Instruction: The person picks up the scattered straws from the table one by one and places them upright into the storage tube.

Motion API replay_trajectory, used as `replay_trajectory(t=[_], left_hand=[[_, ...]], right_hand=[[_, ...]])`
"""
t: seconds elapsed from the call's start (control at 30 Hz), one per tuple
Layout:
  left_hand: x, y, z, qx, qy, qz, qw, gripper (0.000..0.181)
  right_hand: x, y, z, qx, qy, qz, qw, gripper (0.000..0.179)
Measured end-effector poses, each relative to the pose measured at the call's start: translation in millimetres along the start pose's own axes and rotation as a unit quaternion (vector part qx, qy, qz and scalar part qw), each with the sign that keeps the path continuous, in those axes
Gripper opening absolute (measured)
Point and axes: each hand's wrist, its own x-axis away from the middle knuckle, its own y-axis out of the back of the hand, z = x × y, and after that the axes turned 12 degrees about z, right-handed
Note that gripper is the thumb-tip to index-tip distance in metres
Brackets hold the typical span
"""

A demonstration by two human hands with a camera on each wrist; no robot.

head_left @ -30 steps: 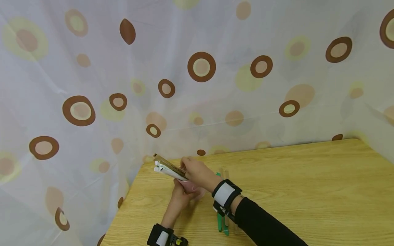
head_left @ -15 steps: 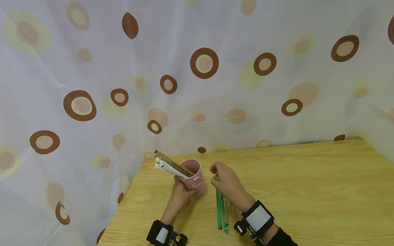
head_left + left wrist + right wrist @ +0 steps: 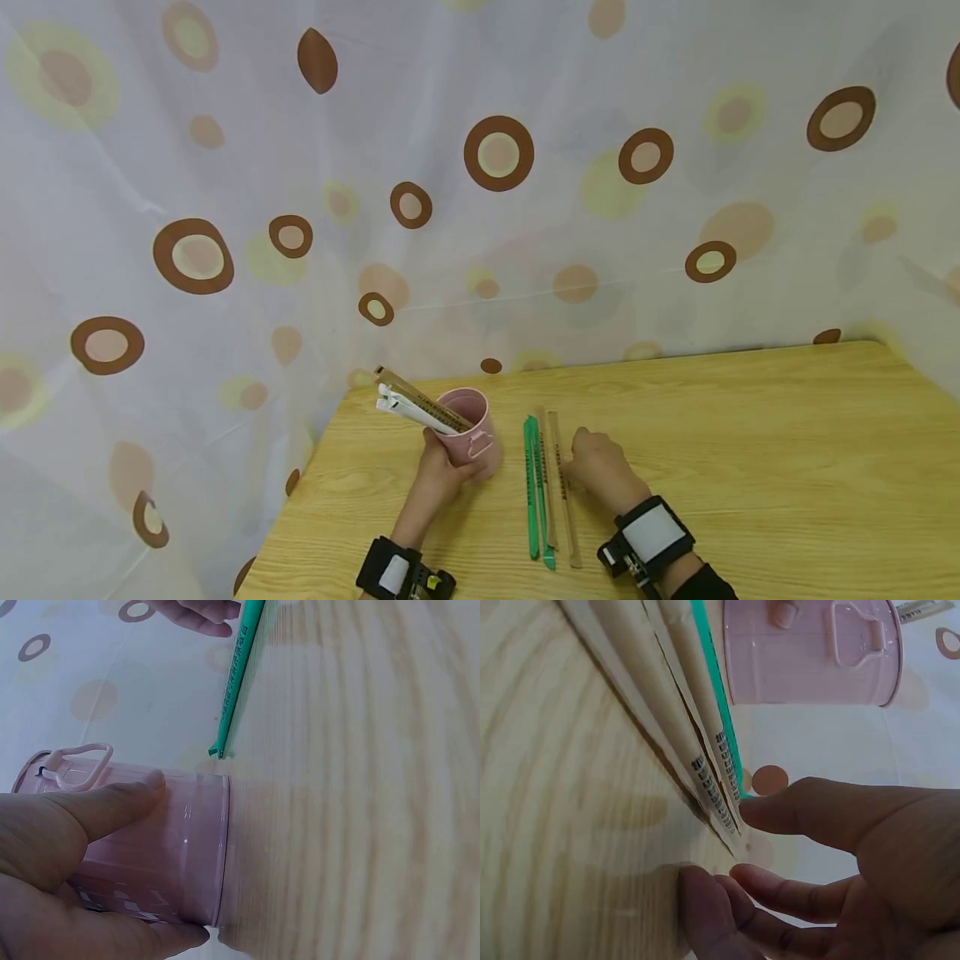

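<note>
My left hand [image 3: 440, 472] holds a small pink metal bucket [image 3: 180, 840] with a wire-like side handle, thumb along its wall and fingers round the other side. Wrapped straws lean out of its mouth to the left: a brown bundle [image 3: 420, 398] and a white bundle [image 3: 408, 410]. On the table lie two green wrapped straws [image 3: 532, 492] and two brown paper-wrapped straws [image 3: 563, 492] with dark print. Just right of the brown ones is my right hand [image 3: 602, 472]. In the right wrist view its thumb tip overlaps the straws' far end, with the fingers spread apart.
The wooden table [image 3: 735, 467] stretches off to the right. Behind and to the left hangs a pale curtain [image 3: 525, 242] with brown and yellow spots. The bucket stands left of the straws, near the table's left side.
My right hand has left the bucket's mouth, passed over the green straws and come down right of the brown ones. The left hand still holds the bucket.
</note>
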Motion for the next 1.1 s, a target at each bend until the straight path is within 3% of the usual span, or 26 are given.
replay_trajectory(t=[0.27, 0.43, 0.87, 1.1], left_hand=[[-3.2, -1.0, 1.6, 0.008, 0.005, 0.001, 1.0000, 0.096], [-3.3, -1.3, 2.8, -0.003, 0.006, -0.006, 1.0000, 0.095], [-1.3, -0.5, 6.0, 0.012, -0.001, 0.001, 0.9999, 0.100], [-2.8, -0.8, 6.7, 0.011, 0.006, 0.002, 0.9999, 0.099]], right_hand=[[2.0, -6.6, 6.3, 0.037, -0.037, 0.003, 0.9986, 0.021], [0.9, -11.4, 7.0, 0.041, -0.032, -0.024, 0.9984, 0.021], [-1.3, -13.7, 6.6, 0.029, -0.039, -0.027, 0.9985, 0.024], [-1.0, -10.2, 6.8, 0.035, -0.015, -0.052, 0.9980, 0.022]])
